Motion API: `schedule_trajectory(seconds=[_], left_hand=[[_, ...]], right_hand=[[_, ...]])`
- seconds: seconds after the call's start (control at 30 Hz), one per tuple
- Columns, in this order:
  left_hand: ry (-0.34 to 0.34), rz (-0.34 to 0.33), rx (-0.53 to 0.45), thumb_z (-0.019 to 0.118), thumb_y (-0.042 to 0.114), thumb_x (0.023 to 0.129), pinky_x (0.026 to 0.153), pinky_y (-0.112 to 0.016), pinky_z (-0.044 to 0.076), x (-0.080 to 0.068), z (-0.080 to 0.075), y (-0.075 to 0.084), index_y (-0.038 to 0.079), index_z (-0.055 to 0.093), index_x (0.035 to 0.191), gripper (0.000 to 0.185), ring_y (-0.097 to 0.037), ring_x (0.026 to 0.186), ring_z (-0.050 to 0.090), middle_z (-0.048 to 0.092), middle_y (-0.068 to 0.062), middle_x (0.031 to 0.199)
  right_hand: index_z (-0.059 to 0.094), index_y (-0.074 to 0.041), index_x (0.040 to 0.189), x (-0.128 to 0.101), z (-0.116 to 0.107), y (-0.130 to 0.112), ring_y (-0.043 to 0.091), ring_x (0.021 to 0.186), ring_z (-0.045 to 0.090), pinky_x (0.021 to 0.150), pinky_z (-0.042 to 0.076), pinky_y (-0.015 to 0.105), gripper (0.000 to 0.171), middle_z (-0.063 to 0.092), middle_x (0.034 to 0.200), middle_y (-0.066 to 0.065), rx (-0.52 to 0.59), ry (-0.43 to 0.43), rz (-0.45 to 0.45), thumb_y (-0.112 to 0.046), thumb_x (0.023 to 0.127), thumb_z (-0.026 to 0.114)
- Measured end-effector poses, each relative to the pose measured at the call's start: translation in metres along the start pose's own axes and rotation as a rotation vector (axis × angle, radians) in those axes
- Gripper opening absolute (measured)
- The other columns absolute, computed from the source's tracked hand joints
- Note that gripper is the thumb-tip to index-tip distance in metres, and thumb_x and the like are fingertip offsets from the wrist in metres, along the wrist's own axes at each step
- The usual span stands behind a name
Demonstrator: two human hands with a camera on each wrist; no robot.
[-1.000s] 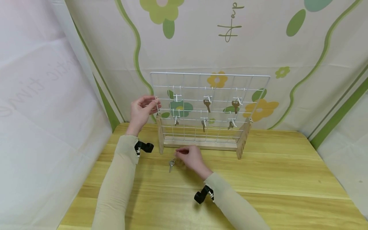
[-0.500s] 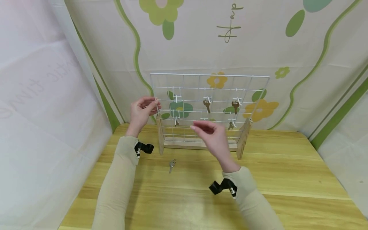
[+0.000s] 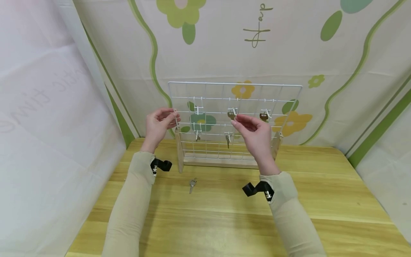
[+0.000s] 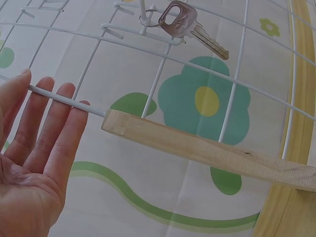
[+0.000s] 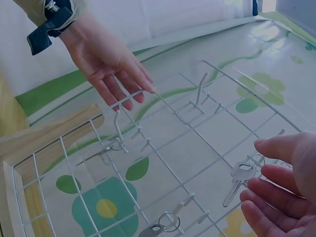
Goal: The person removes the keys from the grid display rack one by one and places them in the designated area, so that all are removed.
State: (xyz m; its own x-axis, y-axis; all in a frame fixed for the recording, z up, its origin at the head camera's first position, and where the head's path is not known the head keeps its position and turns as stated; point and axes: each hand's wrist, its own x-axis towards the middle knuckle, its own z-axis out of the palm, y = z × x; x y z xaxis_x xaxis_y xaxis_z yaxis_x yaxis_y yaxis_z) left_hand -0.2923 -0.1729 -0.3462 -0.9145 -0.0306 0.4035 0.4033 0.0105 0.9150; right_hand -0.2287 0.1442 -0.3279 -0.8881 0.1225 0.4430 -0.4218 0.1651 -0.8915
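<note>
While the wire rack (image 3: 234, 121) is steadied at its edge by the loosely open left hand (image 3: 158, 125), a brass key (image 3: 231, 115) on an upper hook is neared by the right hand (image 3: 255, 134), fingers relaxed, nothing grasped. One key (image 3: 192, 184) lies on the table (image 3: 321, 200); four others hang.

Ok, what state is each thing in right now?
Wire rack: upright on table, steadied at its left edge.
Left hand: fingers on rack edge.
Right hand: open, at top-middle key.
Loose key: flat on table.
</note>
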Motion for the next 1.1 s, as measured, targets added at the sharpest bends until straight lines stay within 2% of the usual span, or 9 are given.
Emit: schedule_trajectory(seconds=[0.5, 0.73, 0.87, 1.0, 1.1], left_hand=[[0.003, 0.0, -0.023, 0.075, 0.015, 0.096, 0.079, -0.035, 0.062, 0.002, -0.004, -0.001, 0.003, 0.073, 0.11, 0.019, -0.024, 0.088, 0.075, 0.075, -0.015, 0.103], [-0.002, -0.002, -0.031, 0.075, 0.014, 0.096, 0.079, -0.035, 0.062, 0.003, -0.005, 0.0, 0.001, 0.072, 0.111, 0.02, -0.023, 0.088, 0.075, 0.075, -0.015, 0.103], [0.004, -0.007, -0.021, 0.075, 0.015, 0.096, 0.079, -0.036, 0.062, 0.002, -0.004, 0.0, 0.002, 0.072, 0.111, 0.02, -0.024, 0.088, 0.075, 0.074, -0.015, 0.103], [0.003, -0.009, -0.014, 0.075, 0.015, 0.096, 0.079, -0.036, 0.062, 0.001, -0.004, 0.0, 0.002, 0.072, 0.111, 0.02, -0.024, 0.089, 0.075, 0.074, -0.015, 0.104], [0.003, -0.003, -0.014, 0.075, 0.015, 0.096, 0.079, -0.035, 0.062, 0.001, -0.005, 0.0, 0.002, 0.072, 0.111, 0.02, -0.024, 0.089, 0.075, 0.074, -0.016, 0.103]], right_hand=[[0.079, -0.007, 0.11, 0.022, 0.008, 0.001, 0.019, 0.09, 0.068, 0.074, 0.055, 0.023, 0.031, 0.075, 0.103, 0.004, -0.048, 0.007, 0.067, -0.03, 0.089, 0.084], [0.077, -0.005, 0.113, 0.023, 0.011, 0.001, 0.021, 0.09, 0.068, 0.081, 0.059, 0.026, 0.029, 0.073, 0.104, 0.008, 0.03, -0.01, 0.126, -0.025, 0.092, 0.08], [0.076, -0.004, 0.113, 0.023, 0.013, 0.001, 0.022, 0.089, 0.069, 0.08, 0.059, 0.026, 0.027, 0.072, 0.104, 0.009, 0.053, 0.001, 0.137, -0.022, 0.092, 0.08], [0.077, -0.006, 0.112, 0.023, 0.014, 0.001, 0.021, 0.088, 0.068, 0.079, 0.059, 0.025, 0.031, 0.073, 0.103, 0.008, 0.019, -0.008, 0.172, -0.029, 0.092, 0.08], [0.077, -0.006, 0.113, 0.023, 0.015, 0.002, 0.024, 0.088, 0.068, 0.081, 0.06, 0.028, 0.036, 0.073, 0.102, 0.009, 0.013, -0.025, 0.186, -0.035, 0.091, 0.08]])
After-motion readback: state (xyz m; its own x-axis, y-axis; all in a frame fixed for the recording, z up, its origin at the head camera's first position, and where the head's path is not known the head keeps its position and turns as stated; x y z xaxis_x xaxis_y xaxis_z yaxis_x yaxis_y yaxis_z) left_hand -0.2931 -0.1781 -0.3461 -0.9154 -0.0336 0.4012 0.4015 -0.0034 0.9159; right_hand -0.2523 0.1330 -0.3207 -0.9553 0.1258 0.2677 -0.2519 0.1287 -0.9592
